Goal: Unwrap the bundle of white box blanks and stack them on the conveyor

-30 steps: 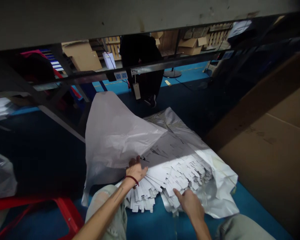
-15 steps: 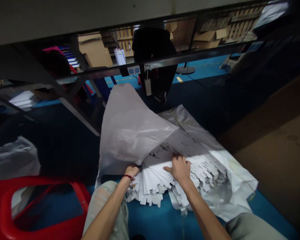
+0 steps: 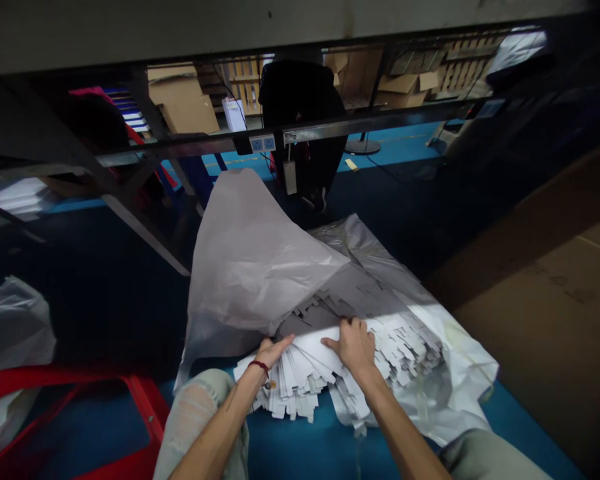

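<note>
White die-cut card sheets [image 3: 305, 370] lie fanned out in a thick overlapping stack, their notched ends towards me. My left hand [image 3: 274, 351], with a dark red cord on its wrist, rests at the left side of the fan, thumb stretched over the top sheets and its other fingers partly hidden. On top of the stack lies my right hand [image 3: 356, 345], fingers bent over the sheets and thumb held apart. A large white plastic wrapper [image 3: 260, 260] stands up behind the left part. More notched sheets [image 3: 405, 343] lie to the right on the opened wrapping.
A red plastic stool [image 3: 145, 407] stands at lower left, beside a crumpled white bag [image 3: 15, 320]. At right rises a big cardboard box [image 3: 545, 293]. A metal table frame [image 3: 190, 143] crosses ahead, with a person in dark clothes [image 3: 303, 100] behind it.
My left hand has come up from the stack's left edge, its thumb now stretched right across the sheets. My right hand stays on the sheets. The view has shifted slightly.
</note>
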